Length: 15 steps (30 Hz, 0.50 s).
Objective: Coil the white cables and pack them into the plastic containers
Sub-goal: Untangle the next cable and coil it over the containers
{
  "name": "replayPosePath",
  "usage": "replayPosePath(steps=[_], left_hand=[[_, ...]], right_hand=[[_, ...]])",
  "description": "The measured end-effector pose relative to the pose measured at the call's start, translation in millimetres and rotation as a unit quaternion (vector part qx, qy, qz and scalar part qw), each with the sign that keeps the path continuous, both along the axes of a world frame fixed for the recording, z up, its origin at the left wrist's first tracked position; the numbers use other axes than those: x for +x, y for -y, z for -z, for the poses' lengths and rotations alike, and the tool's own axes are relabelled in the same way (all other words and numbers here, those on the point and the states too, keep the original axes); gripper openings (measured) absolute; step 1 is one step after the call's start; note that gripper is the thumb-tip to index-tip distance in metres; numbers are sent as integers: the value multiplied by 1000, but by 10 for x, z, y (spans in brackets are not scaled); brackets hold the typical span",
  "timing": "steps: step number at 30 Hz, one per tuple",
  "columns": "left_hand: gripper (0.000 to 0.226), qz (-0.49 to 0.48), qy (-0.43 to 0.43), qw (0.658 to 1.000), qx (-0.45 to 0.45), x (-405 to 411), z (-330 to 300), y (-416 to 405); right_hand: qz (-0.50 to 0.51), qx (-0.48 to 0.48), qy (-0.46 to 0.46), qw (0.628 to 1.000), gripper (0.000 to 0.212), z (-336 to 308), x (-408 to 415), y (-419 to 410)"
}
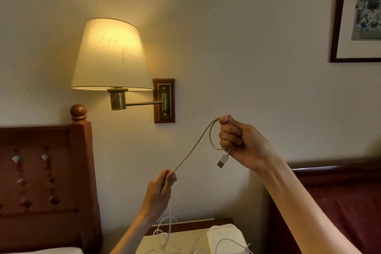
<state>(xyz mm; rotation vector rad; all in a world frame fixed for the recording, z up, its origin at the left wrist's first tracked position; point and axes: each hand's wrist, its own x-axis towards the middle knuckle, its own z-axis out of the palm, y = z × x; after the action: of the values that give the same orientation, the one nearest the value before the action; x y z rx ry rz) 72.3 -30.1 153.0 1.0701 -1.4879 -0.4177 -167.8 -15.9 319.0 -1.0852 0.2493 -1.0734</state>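
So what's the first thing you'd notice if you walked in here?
The glowing wall lamp, lit up warm yellow above the wooden headboard on the left. Next, two hands held up in front of the wall with a white USB cable: the right hand grips a small loop with the plug dangling, the left hand pinches it lower down.

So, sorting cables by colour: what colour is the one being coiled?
White cable, USB plug too; head view.

- White cable [192, 146]: stretch inside the right hand [239, 142] hidden by curled fingers.
- Plastic container [225, 239] at nightstand [185, 226] front: cut by bottom edge.
- Framed picture [358, 12]: cut by right edge.
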Motion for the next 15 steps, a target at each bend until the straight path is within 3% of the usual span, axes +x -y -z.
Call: replayPosePath(steps=[2, 4, 6, 11, 15], left_hand=[[38, -26, 52, 996, 62, -175, -46, -80], [43, 53, 188, 971, 137, -383, -250, -250], [43, 105, 297, 939, 139, -517, -491, -410], [31, 21, 359, 926, -116, -462, -969, -578], [28, -22, 382, 895, -227, -378, -1132, -536]], right_hand=[[37, -29, -45, 998, 29, 28, 44, 11], [108, -92, -119, 983, 29, 71, 109, 28], [176, -157, -192, 952, 31, 112, 176, 30], [205, -221, -299, 906, 35, 235, 239, 57], [191, -246, -347, 885, 36, 282, 253, 46]])
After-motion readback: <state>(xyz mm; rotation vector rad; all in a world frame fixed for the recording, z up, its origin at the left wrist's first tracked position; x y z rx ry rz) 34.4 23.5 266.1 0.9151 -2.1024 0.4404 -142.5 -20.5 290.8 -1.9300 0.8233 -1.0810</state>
